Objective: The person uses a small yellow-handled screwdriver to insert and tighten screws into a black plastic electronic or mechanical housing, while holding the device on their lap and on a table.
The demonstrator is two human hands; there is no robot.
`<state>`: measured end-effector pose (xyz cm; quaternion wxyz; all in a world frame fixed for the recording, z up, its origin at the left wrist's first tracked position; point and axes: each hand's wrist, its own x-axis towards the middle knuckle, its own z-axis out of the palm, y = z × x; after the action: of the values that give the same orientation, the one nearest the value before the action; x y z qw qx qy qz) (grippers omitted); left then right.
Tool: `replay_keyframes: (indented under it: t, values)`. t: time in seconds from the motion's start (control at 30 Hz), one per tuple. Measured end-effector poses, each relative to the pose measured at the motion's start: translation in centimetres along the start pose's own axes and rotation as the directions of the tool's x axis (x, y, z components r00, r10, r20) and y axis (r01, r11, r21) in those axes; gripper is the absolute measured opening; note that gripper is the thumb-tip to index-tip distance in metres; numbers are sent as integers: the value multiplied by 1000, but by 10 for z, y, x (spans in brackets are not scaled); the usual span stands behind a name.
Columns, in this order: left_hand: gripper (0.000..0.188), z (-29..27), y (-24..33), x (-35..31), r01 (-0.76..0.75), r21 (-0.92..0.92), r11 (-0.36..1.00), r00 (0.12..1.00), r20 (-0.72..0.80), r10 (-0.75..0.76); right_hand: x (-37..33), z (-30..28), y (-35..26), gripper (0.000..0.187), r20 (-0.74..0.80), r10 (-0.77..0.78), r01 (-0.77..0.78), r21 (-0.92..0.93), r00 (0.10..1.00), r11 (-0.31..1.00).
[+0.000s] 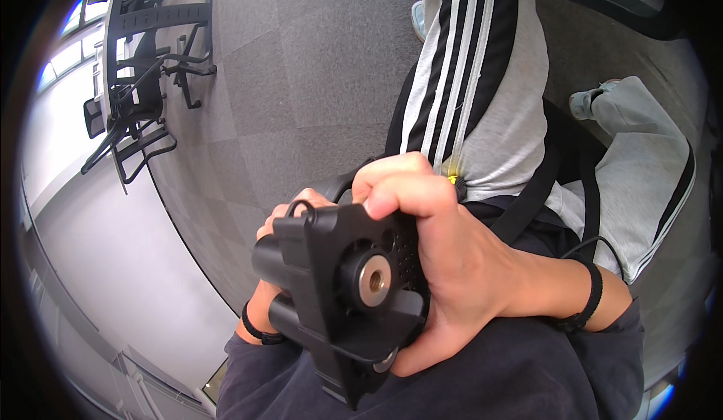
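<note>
Hands [468, 266] on black device [331, 292], right half-curled, left grip unclear

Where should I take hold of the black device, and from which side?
Probably the right flank of the black device, coming from the right. The right hand spans it there, digits at the upper and lower edges, leaving the round metal insert uncovered. Stubby cylinders jut out leftward, making that side look more awkward.

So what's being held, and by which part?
The black device: right hand clasps its right side, fingers toward the top, thumb below. Left hand is mostly hidden behind it; can't tell its hold.
</note>
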<state>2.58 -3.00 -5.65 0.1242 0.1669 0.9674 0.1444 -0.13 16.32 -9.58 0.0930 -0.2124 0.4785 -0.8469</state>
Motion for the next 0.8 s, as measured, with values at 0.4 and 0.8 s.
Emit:
replay_keyframes:
  t: [0.4,0.8]
  values:
    - [14,-18,12,5,18,20,1000,1000,-12,-18,3,4,0,95,2,6,-6,18,1000,1000]
    - [13,-7,-16,-3,170,-359,918,977,-60,-204,5,5,-1,92,-17,-3,2,-43,1000,999]
